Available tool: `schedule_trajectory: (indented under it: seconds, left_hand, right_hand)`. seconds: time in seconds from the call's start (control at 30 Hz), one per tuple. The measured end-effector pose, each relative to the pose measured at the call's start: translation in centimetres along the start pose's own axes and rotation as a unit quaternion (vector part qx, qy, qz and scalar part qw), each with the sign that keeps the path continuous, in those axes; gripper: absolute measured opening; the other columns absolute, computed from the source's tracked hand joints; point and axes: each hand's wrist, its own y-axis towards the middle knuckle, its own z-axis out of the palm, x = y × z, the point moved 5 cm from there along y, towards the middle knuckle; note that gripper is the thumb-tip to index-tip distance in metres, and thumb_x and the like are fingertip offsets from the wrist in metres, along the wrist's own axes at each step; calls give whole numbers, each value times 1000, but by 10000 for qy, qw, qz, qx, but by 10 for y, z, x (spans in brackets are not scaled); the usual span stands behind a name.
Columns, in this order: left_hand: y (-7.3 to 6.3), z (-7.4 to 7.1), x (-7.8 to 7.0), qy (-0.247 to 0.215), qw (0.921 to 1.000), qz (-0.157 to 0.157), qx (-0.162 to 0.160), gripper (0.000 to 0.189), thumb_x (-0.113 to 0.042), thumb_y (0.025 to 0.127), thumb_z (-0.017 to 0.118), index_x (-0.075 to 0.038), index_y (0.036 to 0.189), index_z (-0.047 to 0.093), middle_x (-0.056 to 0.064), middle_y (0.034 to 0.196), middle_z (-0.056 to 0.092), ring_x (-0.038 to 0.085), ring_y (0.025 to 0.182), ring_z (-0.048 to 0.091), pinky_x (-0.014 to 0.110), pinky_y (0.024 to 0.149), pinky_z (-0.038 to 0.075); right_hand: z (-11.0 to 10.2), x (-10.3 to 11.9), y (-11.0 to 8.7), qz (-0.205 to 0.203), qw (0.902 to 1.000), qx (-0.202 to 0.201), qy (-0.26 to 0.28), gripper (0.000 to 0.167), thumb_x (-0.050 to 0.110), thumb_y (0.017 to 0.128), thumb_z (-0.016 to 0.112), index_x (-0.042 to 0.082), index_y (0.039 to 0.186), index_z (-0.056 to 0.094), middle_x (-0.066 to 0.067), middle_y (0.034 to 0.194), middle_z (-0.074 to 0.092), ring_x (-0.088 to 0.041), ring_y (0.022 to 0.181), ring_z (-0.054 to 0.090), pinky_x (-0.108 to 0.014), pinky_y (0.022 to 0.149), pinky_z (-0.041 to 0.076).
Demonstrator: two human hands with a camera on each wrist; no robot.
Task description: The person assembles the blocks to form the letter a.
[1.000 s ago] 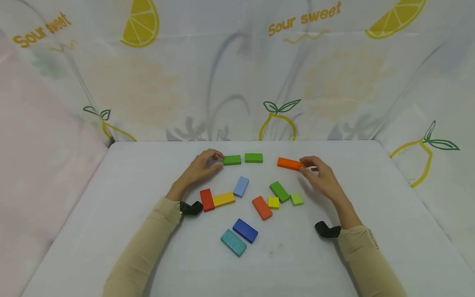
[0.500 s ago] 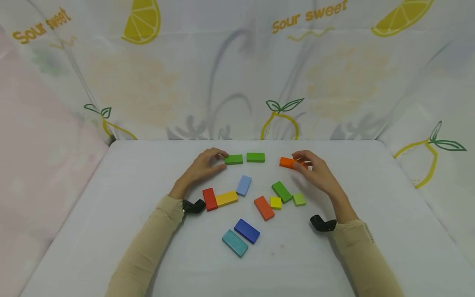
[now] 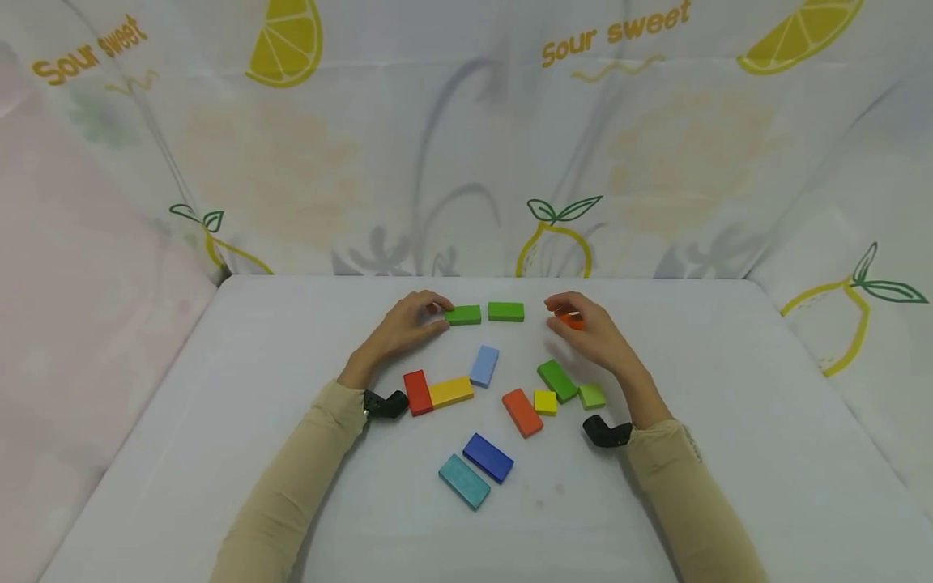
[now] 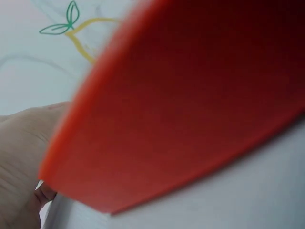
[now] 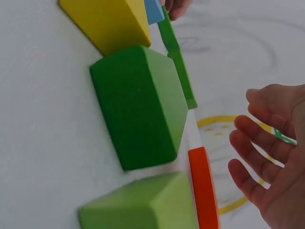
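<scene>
At the far side of the table my left hand [image 3: 408,322] grips the left end of a green block [image 3: 463,316], thumb in front and fingers behind. A second green block [image 3: 506,312] lies just right of it, separated by a small gap. My right hand [image 3: 594,334] hovers over an orange block [image 3: 572,322], covering much of it. In the right wrist view its fingers [image 5: 257,138] are spread, apart from the orange block [image 5: 204,186], with nothing between them. A red block [image 4: 162,124] fills most of the left wrist view, hiding the left fingertips.
Between the arms lie a red block [image 3: 419,393], yellow block [image 3: 451,392], light-blue block [image 3: 484,366], orange-red block [image 3: 522,413], small yellow block [image 3: 545,402], green block [image 3: 557,380] and lime block [image 3: 592,396]. Nearer are dark-blue [image 3: 488,458] and teal [image 3: 464,482] blocks. A patterned cloth hangs behind.
My right hand has moved left from the orange block's right end until it is over the block. My left hand has stayed at the green block's end. The head view has shifted slightly.
</scene>
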Motion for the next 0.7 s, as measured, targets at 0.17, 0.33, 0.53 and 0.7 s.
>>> schedule_trajectory:
  seconds: [0.17,0.33,0.53,0.7]
  left_hand:
    - [4,2,1,-75,9999,1,87,30,-19,87,68,-13,116,62,2,115,64,19,105,54,39,98,41]
    - [4,3,2,-95,9997,-178,154,31,-21,87,68,-14,117,61,2,117,63,19,105,53,39,97,41]
    - [4,4,3,-91,9996,-254,125,31,-21,87,68,-14,117,61,1,117,63,18,106,53,38,98,41]
    - [5,4,2,-6,9999,-112,-85,31,-20,87,68,-13,117,62,2,116,65,18,103,55,38,95,42]
  right_hand:
    - [8,1,9,76,9998,182,-12,37,19,92,62,6,125,52,-14,124,57,-29,114,52,-47,99,43]
    - [12,-1,12,173,9995,256,-113,35,20,92,61,8,124,52,-11,123,57,-27,115,51,-46,101,42]
    - [15,-1,14,259,9990,333,-143,37,22,93,60,9,126,51,-11,127,55,-28,119,49,-47,104,39]
    - [20,3,19,204,9982,510,-244,41,20,93,59,6,130,49,-12,131,53,-29,123,46,-48,105,37]
